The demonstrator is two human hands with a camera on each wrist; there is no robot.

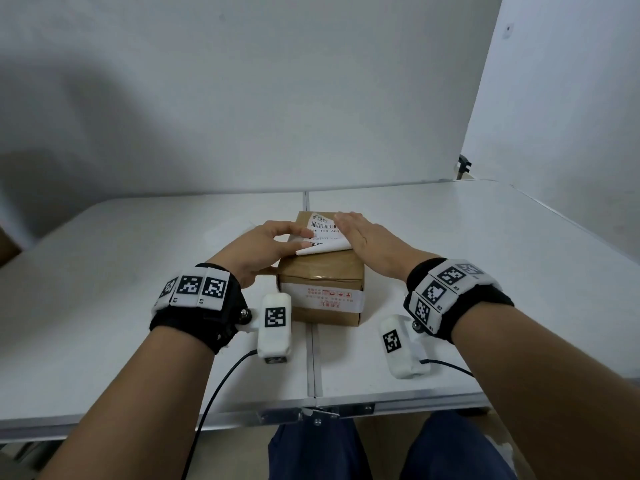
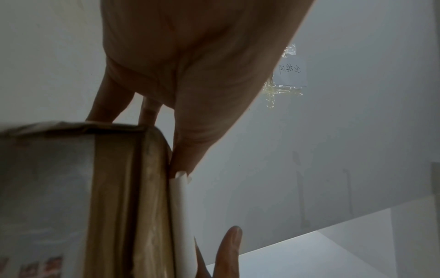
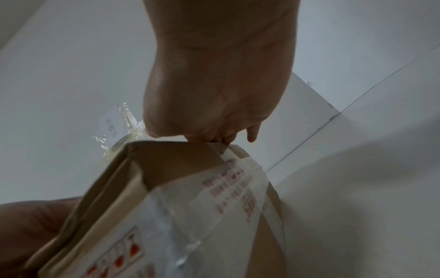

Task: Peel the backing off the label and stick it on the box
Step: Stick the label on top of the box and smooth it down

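Note:
A brown cardboard box (image 1: 320,289) with printed white tape stands at the middle of the table. On its top lies the white barcode label (image 1: 323,224), whose near end curls up as a blank white backing (image 1: 325,248). My left hand (image 1: 303,242) pinches the curl's left end between thumb and index finger. The left wrist view shows that thumb (image 2: 190,141) against the curl (image 2: 179,203) on the box (image 2: 71,188). My right hand (image 1: 349,230) lies flat with straight fingers, pressing the label's right side. In the right wrist view its fingertips (image 3: 221,138) touch the box's (image 3: 190,206) top edge.
The white folding table (image 1: 485,271) has a seam (image 1: 313,358) running under the box. A cable (image 1: 221,386) trails off the front edge at the left. A taped paper note (image 2: 291,73) hangs on the white wall behind. A brown object (image 1: 7,247) shows at the far left.

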